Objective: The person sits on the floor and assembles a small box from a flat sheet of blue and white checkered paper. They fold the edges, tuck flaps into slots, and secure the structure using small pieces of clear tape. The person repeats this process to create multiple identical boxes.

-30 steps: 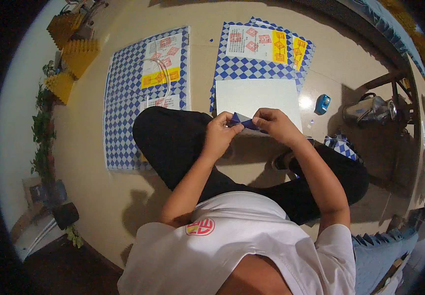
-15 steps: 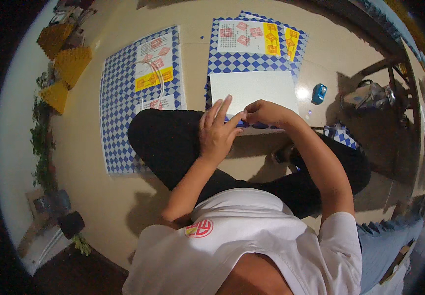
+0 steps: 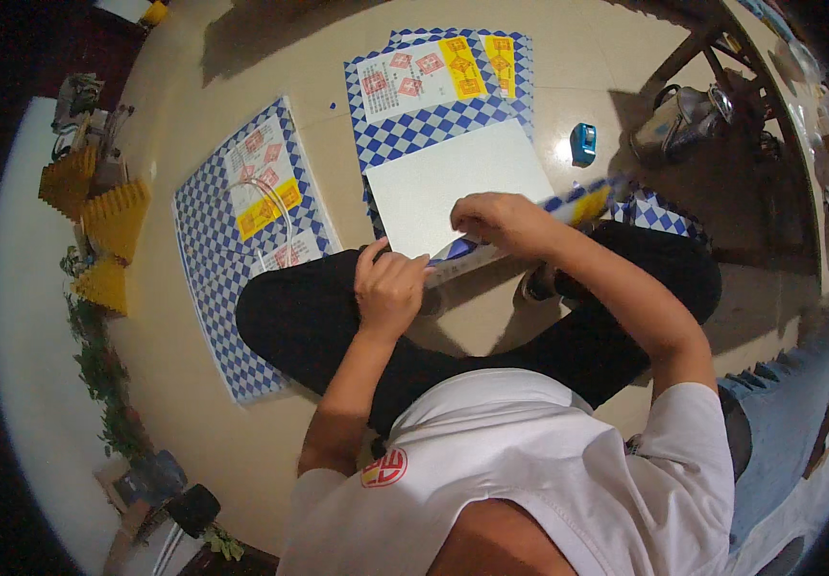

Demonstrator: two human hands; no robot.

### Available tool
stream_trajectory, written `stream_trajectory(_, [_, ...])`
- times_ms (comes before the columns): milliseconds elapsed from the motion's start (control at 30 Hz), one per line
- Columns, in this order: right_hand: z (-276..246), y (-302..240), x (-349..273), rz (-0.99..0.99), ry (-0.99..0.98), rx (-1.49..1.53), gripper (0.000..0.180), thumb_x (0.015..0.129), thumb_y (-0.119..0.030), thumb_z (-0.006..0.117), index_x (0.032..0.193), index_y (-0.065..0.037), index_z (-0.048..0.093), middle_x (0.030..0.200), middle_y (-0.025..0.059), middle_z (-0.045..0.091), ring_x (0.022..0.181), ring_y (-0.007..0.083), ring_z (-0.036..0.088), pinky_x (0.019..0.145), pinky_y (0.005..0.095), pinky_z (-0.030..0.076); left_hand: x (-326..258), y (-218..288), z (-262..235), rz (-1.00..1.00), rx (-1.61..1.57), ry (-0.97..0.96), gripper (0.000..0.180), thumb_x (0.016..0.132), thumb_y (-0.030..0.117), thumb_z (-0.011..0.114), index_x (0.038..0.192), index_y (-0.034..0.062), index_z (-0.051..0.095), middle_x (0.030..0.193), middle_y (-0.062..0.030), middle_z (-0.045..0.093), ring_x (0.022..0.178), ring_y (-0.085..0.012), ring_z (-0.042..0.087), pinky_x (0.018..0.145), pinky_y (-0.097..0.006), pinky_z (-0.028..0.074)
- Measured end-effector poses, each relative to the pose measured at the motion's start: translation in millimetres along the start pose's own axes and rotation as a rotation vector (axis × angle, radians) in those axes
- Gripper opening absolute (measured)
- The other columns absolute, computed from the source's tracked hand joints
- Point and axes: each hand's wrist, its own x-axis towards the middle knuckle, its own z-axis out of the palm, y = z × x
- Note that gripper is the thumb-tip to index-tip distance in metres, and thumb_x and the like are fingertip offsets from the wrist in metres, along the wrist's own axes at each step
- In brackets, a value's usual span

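In the head view, your left hand (image 3: 390,288) is curled in a fist around the near-left end of a long folded paper strip (image 3: 520,230), above your crossed legs. Your right hand (image 3: 496,219) bends over the strip's middle, fingers pinching it. The strip is blue-and-white checked with a yellow patch, slanting far-right past the white board (image 3: 457,182). Its middle is hidden under your fingers, and its far end is blurred.
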Motion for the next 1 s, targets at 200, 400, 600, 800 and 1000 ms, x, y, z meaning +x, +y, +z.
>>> stream_trajectory(200, [-13,18,-21,-0.148,0.081,-0.31,0.021,0.09,-0.007,0.066,0.11,-0.008,0.065,0.102,0.0108,0.067,0.096,0.0313,0.066,0.085,0.0421,0.054,-4,4,-1,-0.084,-0.082,0.035,0.007,0.08,0.012,0.077,0.085,0.0067,0.076,0.082,-0.0066,0.074,0.08,-0.022,0.071,0.101,-0.045,0.049])
stream_trajectory(400, [13,27,-26,-0.288,0.085,-0.535,0.049,0.079,-0.024,0.077,0.121,-0.008,0.058,0.113,0.0097,0.065,0.112,0.0296,0.061,0.103,0.0467,0.044,-11,4,-1,-0.121,-0.087,0.073,0.005,0.081,0.011,0.075,0.082,0.0063,0.074,0.079,-0.0071,0.073,0.077,-0.0233,0.07,0.095,-0.041,0.053])
stream_trajectory(600, [9,30,-21,-0.315,-0.01,-0.465,0.021,0.083,-0.022,0.073,0.095,-0.007,0.067,0.089,0.0102,0.069,0.093,0.0298,0.068,0.096,0.0435,0.049,-20,6,3,-0.218,-0.113,0.08,0.007,0.083,0.013,0.075,0.085,0.0058,0.075,0.086,-0.0075,0.075,0.088,-0.0305,0.071,0.098,-0.045,0.052])
stream_trajectory(800, [7,21,-25,-0.314,-0.007,-0.464,0.011,0.083,-0.018,0.067,0.084,-0.006,0.066,0.078,0.0085,0.067,0.082,0.0283,0.069,0.089,0.0427,0.052,9,24,-8,-0.041,0.095,0.026,0.007,0.083,0.012,0.072,0.089,0.007,0.073,0.083,-0.0092,0.072,0.095,-0.0261,0.069,0.106,-0.047,0.044])
stream_trajectory(1000, [10,6,-18,-0.371,0.065,-0.557,0.015,0.083,-0.022,0.063,0.085,-0.009,0.069,0.089,0.0076,0.071,0.084,0.0264,0.069,0.086,0.0411,0.051,21,25,4,-0.01,-0.007,-0.075,0.012,0.082,0.007,0.069,0.093,0.0057,0.073,0.086,-0.0103,0.073,0.087,-0.0265,0.07,0.101,-0.045,0.05])
